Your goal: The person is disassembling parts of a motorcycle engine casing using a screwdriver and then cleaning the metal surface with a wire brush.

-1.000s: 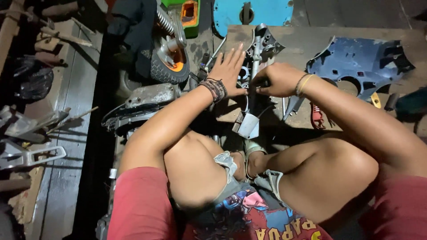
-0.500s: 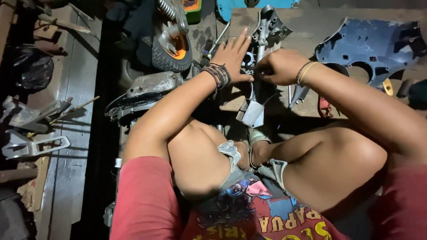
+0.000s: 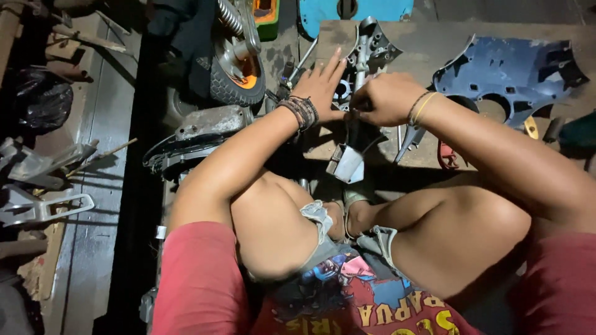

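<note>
Head view: both hands [image 3: 351, 96] meet on a metal bracket [image 3: 363, 68] over the dim, cluttered workshop floor [image 3: 112, 124].

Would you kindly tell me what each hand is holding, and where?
Right hand closes on the grey metal part mid-length; left hand rests open beside it, holding nothing.

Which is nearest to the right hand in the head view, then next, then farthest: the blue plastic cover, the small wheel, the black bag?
From the right hand:
1. Blue plastic cover, just to its right on the wooden board.
2. Small wheel, to the left, beyond the left hand.
3. Black bag, far left edge.
</note>
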